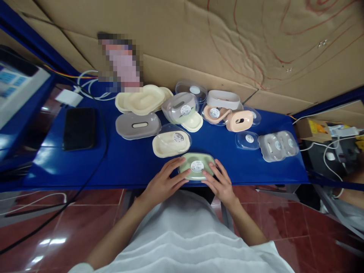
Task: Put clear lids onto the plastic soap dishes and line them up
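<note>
A pale green soap box point(196, 166) with a clear lid and a round white label lies at the table's front edge. My left hand point(164, 179) grips its left end, fingers spread over the lid's edge. On the other end, my right hand point(222, 185) rests its fingertips on the lid and side. Just behind is a cream soap box point(162, 148) with a clear lid tilted over it. A grey soap box base point(125, 126) with an oval slot sits further left. The undersides of my hands are hidden.
Cream trays point(145, 99) are stacked at the back. Peach soap box parts point(243, 118) and a loose clear lid point(241, 140) lie right of centre, beside a grey double box point(274, 147). A black device point(79, 129) and cables occupy the left. Cardboard point(182, 49) stands behind.
</note>
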`<move>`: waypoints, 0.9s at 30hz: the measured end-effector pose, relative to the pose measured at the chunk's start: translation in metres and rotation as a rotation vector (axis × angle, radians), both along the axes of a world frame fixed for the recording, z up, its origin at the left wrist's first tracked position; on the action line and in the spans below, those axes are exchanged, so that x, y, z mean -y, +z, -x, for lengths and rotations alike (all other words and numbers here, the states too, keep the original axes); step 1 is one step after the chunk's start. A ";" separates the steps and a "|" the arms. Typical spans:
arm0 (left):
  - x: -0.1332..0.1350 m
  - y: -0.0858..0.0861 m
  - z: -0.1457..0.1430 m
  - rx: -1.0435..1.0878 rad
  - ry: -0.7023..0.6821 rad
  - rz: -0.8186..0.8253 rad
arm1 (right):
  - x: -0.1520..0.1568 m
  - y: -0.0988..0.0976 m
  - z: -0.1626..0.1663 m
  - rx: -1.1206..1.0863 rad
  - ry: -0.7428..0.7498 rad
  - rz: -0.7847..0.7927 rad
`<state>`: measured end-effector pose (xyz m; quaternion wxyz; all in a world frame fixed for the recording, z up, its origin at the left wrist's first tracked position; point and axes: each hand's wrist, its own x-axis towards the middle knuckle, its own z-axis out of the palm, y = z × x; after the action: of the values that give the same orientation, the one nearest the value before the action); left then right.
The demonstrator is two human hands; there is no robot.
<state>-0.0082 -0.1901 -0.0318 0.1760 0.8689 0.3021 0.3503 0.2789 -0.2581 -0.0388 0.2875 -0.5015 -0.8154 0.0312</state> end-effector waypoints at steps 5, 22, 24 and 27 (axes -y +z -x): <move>0.000 0.000 -0.001 -0.030 0.007 -0.017 | 0.001 0.000 0.002 -0.016 -0.018 -0.044; -0.011 0.009 -0.006 -0.109 0.018 -0.013 | -0.009 0.005 -0.001 -0.014 -0.027 -0.001; -0.013 0.009 -0.008 -0.119 0.017 -0.009 | -0.010 0.005 -0.002 -0.044 -0.039 0.008; -0.015 0.011 -0.012 -0.122 0.001 -0.024 | -0.009 0.004 -0.003 -0.108 -0.060 0.000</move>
<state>0.0039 -0.1755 -0.0209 0.1466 0.8906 0.3085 0.3003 0.2814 -0.2487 -0.0348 0.3318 -0.5232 -0.7834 0.0495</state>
